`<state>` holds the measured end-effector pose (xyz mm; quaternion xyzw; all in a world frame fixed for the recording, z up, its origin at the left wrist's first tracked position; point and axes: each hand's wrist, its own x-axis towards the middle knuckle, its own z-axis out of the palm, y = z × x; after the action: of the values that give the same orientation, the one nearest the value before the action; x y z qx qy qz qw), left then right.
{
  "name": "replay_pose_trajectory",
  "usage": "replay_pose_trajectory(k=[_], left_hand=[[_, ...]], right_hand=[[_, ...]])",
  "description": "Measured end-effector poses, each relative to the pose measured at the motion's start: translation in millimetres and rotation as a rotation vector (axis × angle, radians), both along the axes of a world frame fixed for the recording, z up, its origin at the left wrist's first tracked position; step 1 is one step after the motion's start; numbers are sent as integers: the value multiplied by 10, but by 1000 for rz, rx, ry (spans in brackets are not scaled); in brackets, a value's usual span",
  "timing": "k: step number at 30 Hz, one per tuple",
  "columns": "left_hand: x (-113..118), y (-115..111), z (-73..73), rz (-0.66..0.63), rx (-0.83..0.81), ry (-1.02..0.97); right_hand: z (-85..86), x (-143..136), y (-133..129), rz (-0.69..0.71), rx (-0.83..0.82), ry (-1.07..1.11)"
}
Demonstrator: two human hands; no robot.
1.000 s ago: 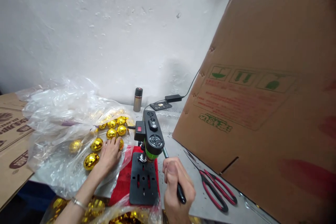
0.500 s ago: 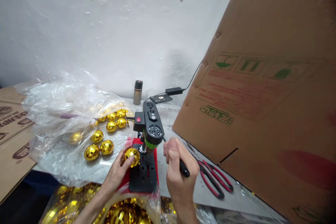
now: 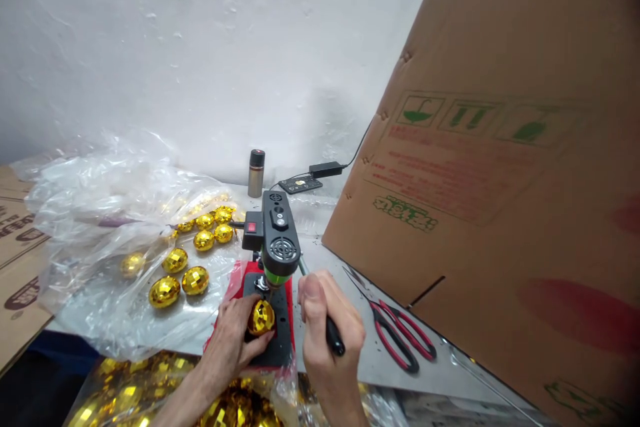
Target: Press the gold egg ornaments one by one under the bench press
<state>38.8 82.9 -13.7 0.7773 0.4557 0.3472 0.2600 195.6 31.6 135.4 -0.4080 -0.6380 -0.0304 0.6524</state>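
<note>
My left hand [image 3: 233, 333] is closed round a gold mirrored ball [image 3: 261, 317], its thumb and fingers on the ball's sides. The ball sits over the black slotted base [image 3: 280, 340] of a small bench drill press [image 3: 281, 233], under the green chuck area [image 3: 277, 278]. Whether the bit touches the ball I cannot tell. On the right, my right hand [image 3: 333, 327] grips the drill press's lever [image 3: 334, 337], whose black end sticks out below the fist. Several more gold mirrored balls [image 3: 195, 280] lie to the left on clear plastic.
Red-handled scissors [image 3: 400, 330] lie right of my right hand. A large cardboard box [image 3: 480, 213] stands on the right. Behind the drill are a dark-capped bottle [image 3: 256, 173], a phone [image 3: 300, 185] and a power adapter [image 3: 326, 169]. A bag of gold balls [image 3: 130, 393] is at the front.
My left hand has brought the gold ball from the left side of the base to under the drill chuck, turning its grip. My right hand stays on the lever. The view has shifted slightly.
</note>
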Motion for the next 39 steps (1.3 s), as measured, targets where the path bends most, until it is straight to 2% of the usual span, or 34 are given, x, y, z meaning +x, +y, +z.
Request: replay_pose_trajectory(k=[5,11,18,21,28,35,39], left_hand=[[121,43,-26,19,-1,-9],[239,90,-61,32,-107,0],[260,51,-91,34,-138,17],[261,54,-147,34,-106,18],[281,76,-312,41,-9,23],[306,85,-283,45,-50,31],[317,82,-303,51,-56,17]], right_hand=[[-5,19,-25,13,-9,-22],[-41,35,-28,25,-12,-30],[-466,98,-33,15,38,-125],[-564,49,-47,-23,34,-91],[-504,-214,-65,-180,2,130],[-583,-217,37,-203,117,145],[-585,-270,15,-180,55,237]])
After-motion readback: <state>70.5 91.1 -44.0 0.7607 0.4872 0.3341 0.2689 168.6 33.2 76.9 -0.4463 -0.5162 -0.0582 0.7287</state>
